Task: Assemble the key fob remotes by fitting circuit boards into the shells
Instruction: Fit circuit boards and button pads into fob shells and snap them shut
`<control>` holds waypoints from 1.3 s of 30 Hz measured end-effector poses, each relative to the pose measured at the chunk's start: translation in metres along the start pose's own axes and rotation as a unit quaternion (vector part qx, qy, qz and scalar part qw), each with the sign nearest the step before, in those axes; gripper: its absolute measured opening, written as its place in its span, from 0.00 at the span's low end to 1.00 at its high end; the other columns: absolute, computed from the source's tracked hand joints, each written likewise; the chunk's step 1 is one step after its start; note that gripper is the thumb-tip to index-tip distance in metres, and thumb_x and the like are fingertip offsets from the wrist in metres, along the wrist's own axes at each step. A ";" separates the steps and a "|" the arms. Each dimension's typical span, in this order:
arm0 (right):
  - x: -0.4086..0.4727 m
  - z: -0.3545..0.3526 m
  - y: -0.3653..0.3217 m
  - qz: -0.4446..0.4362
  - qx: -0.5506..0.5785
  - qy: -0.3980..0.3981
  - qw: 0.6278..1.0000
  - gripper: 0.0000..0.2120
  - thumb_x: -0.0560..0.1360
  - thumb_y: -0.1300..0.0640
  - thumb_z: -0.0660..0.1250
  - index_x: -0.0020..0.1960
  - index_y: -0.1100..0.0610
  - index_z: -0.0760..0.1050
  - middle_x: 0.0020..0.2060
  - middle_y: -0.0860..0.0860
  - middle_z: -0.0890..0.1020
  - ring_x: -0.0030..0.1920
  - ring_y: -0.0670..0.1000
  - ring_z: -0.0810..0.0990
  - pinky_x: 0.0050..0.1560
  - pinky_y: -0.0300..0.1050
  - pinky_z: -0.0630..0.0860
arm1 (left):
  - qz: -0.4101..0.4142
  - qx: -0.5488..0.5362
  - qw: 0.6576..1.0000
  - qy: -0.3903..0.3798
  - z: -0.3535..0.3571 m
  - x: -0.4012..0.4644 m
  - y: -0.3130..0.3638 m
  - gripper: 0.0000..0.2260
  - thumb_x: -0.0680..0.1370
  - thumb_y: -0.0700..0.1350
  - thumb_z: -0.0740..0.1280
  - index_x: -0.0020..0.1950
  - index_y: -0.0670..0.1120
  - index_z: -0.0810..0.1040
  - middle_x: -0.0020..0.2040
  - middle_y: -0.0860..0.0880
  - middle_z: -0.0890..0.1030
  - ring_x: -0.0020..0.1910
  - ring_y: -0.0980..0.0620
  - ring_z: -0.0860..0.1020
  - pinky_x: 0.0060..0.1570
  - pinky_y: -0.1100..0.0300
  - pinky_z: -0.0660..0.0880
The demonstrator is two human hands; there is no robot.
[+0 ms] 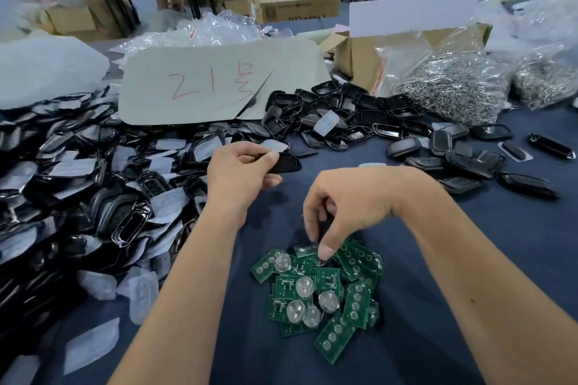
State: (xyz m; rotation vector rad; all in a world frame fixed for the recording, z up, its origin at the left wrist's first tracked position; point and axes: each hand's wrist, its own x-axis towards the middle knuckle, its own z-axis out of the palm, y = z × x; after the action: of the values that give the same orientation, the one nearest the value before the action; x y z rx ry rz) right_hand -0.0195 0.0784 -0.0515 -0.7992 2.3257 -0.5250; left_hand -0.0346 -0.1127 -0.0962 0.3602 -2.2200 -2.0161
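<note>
From the head camera, the pile of green circuit boards (319, 294) lies on the blue cloth (438, 275) close to the person, and everything else can be placed from it.

Right over the far edge of that pile the right hand (347, 212) reaches down, fingers curled, with thumb and forefinger closing on one board at the top of the heap; whether it is already lifted clear I cannot tell. Something dark seems tucked under the curled fingers, but it is too hidden to name.

Beyond the pile and a little to the left, the left hand (240, 172) is raised off the cloth and pinches a black shell (286, 162) between thumb and fingers, the shell sticking out to the right of the hand.

To the left of the boards spreads a big heap of black shells with clear film pieces (93, 184). Farther beyond the boards sits a grey card with red writing (219, 81), with more shells (337, 116) just right of it. Far to the right of the boards lie closed fobs (469, 159) in a loose group, likely finished ones. Behind these are bags of metal rings (450, 87).

By my reading only a small share is done: many boards and far more shells wait, and this board has yet to go into the held shell.
</note>
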 end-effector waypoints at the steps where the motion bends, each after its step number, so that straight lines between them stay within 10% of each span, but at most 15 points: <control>1: 0.001 0.000 -0.001 0.005 -0.011 -0.007 1.000 0.11 0.67 0.49 0.84 0.44 0.51 0.85 0.33 0.44 0.76 0.33 0.43 0.72 0.35 0.36 0.70 | 0.000 -0.006 1.000 0.002 0.002 0.000 0.000 0.03 0.80 0.37 0.72 0.46 0.43 0.84 0.39 0.44 0.84 0.29 0.49 0.84 0.32 0.63 0.80; 5: 0.002 -0.005 0.007 -0.018 0.026 0.007 0.999 0.10 0.71 0.58 0.81 0.42 0.55 0.80 0.27 0.40 0.79 0.29 0.39 0.74 0.33 0.30 0.70 | -0.010 -0.062 0.998 -0.005 0.011 0.001 -0.003 0.10 0.82 0.35 0.66 0.44 0.43 0.84 0.37 0.47 0.85 0.30 0.49 0.84 0.33 0.64 0.80; 8: 0.009 -0.002 0.018 -0.065 0.174 0.091 0.978 0.08 0.75 0.65 0.76 0.44 0.59 0.77 0.35 0.55 0.84 0.35 0.48 0.81 0.36 0.40 0.76 | -0.012 -0.053 0.998 0.013 0.016 0.002 -0.008 0.08 0.81 0.34 0.66 0.46 0.42 0.84 0.42 0.42 0.84 0.31 0.47 0.85 0.34 0.61 0.81; 15: 0.052 0.028 0.042 -0.094 0.465 0.403 0.782 0.08 0.78 0.70 0.70 0.53 0.60 0.76 0.37 0.55 0.81 0.34 0.52 0.81 0.30 0.38 0.72 | -0.012 -0.070 0.997 0.027 0.020 0.000 -0.010 0.08 0.80 0.32 0.67 0.47 0.41 0.84 0.44 0.40 0.85 0.33 0.44 0.86 0.35 0.62 0.81; 19: 0.059 0.032 0.048 -0.064 0.388 0.494 0.776 0.09 0.78 0.66 0.72 0.50 0.53 0.85 0.39 0.48 0.85 0.38 0.45 0.80 0.41 0.39 0.75 | -0.023 -0.086 0.996 0.021 0.022 0.000 -0.007 0.13 0.80 0.31 0.64 0.42 0.43 0.84 0.38 0.47 0.86 0.35 0.43 0.87 0.35 0.62 0.82; 39: 0.056 0.036 0.031 -0.046 0.365 0.560 0.742 0.02 0.77 0.63 0.75 0.48 0.62 0.82 0.33 0.55 0.85 0.29 0.54 0.84 0.29 0.44 0.81 | -0.016 -0.078 0.997 0.004 0.029 0.000 -0.013 0.09 0.79 0.32 0.66 0.46 0.42 0.84 0.41 0.44 0.83 0.34 0.45 0.87 0.40 0.59 0.83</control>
State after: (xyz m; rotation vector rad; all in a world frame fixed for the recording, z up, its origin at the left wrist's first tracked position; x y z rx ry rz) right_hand -0.0436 0.0582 -0.1180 -0.1432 2.5995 -2.2927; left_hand -0.0402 -0.0854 -0.1122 0.3882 -2.0477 -2.1837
